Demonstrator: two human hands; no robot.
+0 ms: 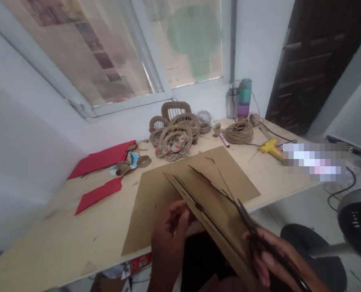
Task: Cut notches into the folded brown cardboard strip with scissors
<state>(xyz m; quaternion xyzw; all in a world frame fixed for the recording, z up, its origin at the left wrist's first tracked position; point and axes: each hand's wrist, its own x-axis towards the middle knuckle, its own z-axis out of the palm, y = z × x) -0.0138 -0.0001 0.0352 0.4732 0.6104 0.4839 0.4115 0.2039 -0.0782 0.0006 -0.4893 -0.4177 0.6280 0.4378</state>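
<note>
A: With the brown sheet (147, 219) on the desk (52, 243) as landmark, where is the card piece (217, 215)?

B: Tilted, across the near edge of the brown sheet, as seen in the head view. Dark lines run along its length; whether all are cuts cannot be told.

A: And the grip of each hand?

B: The left hand (170, 227), at the near edge of the brown sheet, has its fingers curled beside the card piece's left edge; whether they pinch it cannot be told. The right hand (274, 251), nearer the viewer than the brown sheet's right corner, is gripping dark scissors (246, 217), their tips beside the card piece.

A: What surrounds the brown sheet?

B: To its left, two red pieces (99, 194). Beyond its far edge, ribbed brown baskets (177, 129) bearing red-centred rosettes, and a small white fan (205, 117). Beyond its far right corner, a pink marker (224, 140) and a coil of brown cord (239, 132). To its right, a yellow glue gun (271, 149).
</note>
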